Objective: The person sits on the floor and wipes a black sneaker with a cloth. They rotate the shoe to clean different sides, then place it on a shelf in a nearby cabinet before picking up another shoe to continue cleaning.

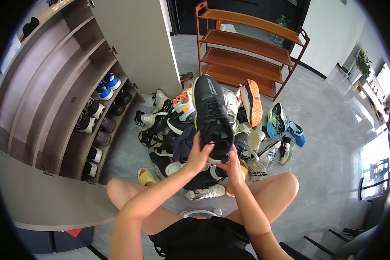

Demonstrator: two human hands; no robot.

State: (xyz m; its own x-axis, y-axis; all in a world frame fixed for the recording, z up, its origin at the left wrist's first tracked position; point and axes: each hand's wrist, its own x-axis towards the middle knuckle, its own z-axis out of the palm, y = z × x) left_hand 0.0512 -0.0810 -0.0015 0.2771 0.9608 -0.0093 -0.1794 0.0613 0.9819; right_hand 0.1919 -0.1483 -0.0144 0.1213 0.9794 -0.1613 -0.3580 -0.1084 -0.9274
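Observation:
Both my hands hold a black sneaker (211,107) up over a heap of shoes, its toe pointing away from me. My left hand (198,154) grips the left side of the heel, thumb over the collar. On the other side, my right hand (233,165) has its fingers at the back of the heel. Around and beneath are many loose shoes, among them an orange-soled sneaker (254,102) on its side, a blue clog (296,133) and a white sneaker (205,192) between my feet. The black sneaker hides the heap's middle.
At the left a shoe cabinet (60,143) stands with its doors swung out; several pairs sit on the lower shelves, including blue-and-white sneakers (103,91). A brown wooden rack (247,58) stands beyond the heap. Chair legs (318,245) show at lower right.

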